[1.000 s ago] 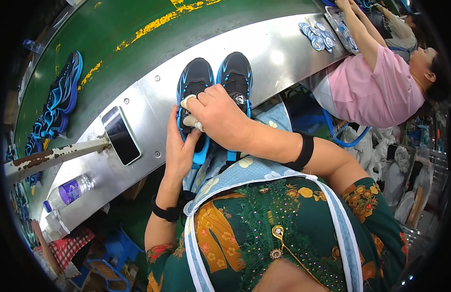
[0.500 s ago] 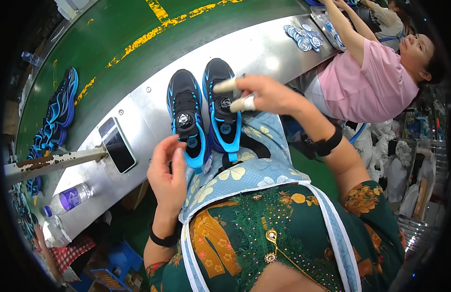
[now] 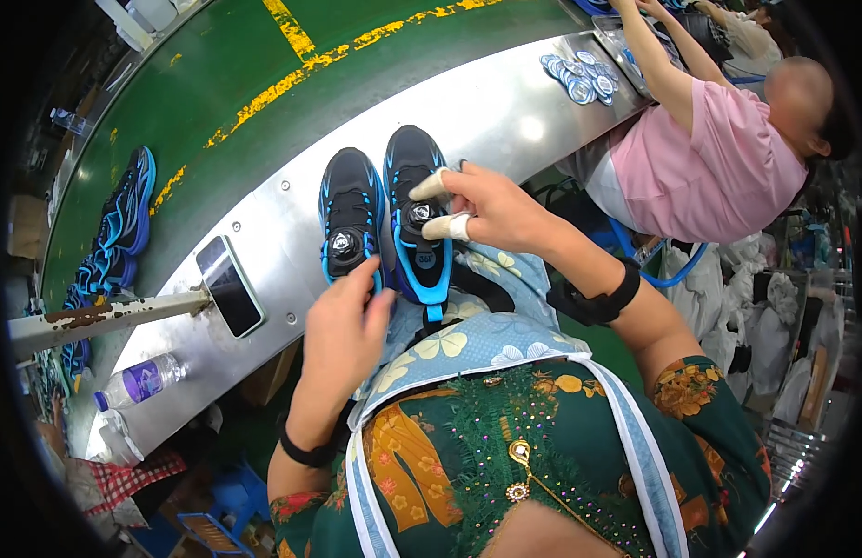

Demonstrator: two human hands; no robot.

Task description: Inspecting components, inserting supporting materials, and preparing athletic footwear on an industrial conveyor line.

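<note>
Dial setting seems in hand: two shoes point(image 3: 414, 153) stand on the bench point(image 3: 491, 107), the right hand point(image 3: 494, 209) has fingertips around one dial point(image 3: 419, 215) — whether pinching, I cannot tell. The left hand point(image 3: 343, 330) is blurred at the other shoe, grip unclear; turning would need a firm pinch.

Two hands point(image 3: 343, 324) point(image 3: 502, 210), two shoes point(image 3: 350, 186) point(image 3: 413, 153), two dials point(image 3: 342, 244) point(image 3: 418, 214) are showing up close; one phone point(image 3: 230, 286), one purple-labelled bottle point(image 3: 143, 379) are lying on the tabletop point(image 3: 273, 223).
</note>
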